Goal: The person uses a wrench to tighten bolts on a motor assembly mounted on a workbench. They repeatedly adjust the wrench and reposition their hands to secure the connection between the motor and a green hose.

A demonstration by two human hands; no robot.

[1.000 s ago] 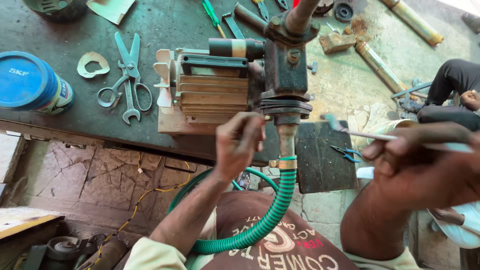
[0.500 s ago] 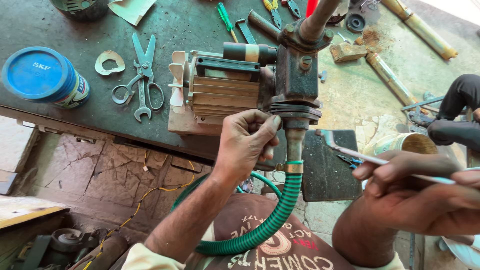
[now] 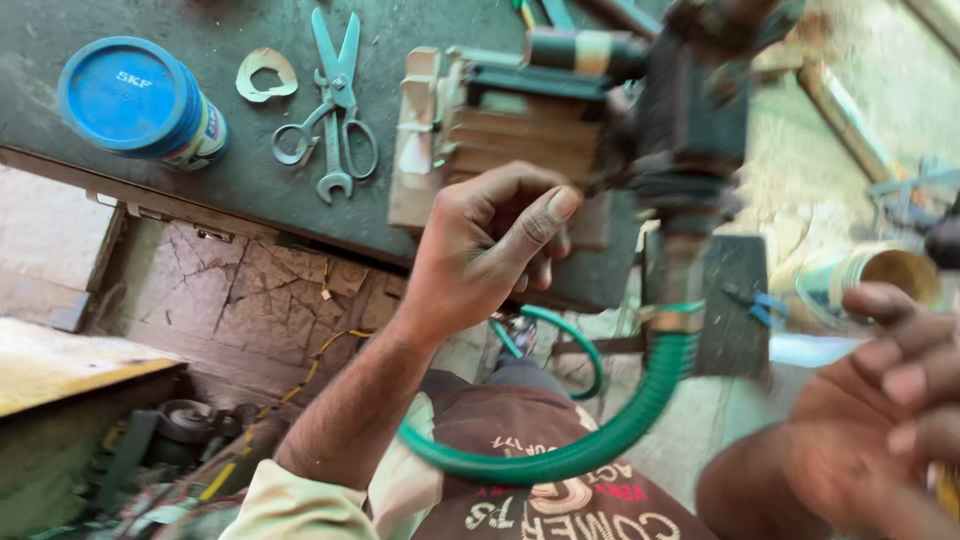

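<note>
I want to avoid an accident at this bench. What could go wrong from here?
1. The pump sits at the edge of the bench, overhanging it; a hard pull by the left hand might tip it off.
2. The green hose loops across the lap, so a leg movement could perhaps strain its joint under the pump.
3. The scissors lie open near the working hand and could cut it.

Blue tin (image 3: 135,100), scissors (image 3: 338,95), spanner (image 3: 334,160)

A dark, blurred pump (image 3: 600,130) stands on the bench edge, green ribbed hose (image 3: 600,440) curving below.
</note>
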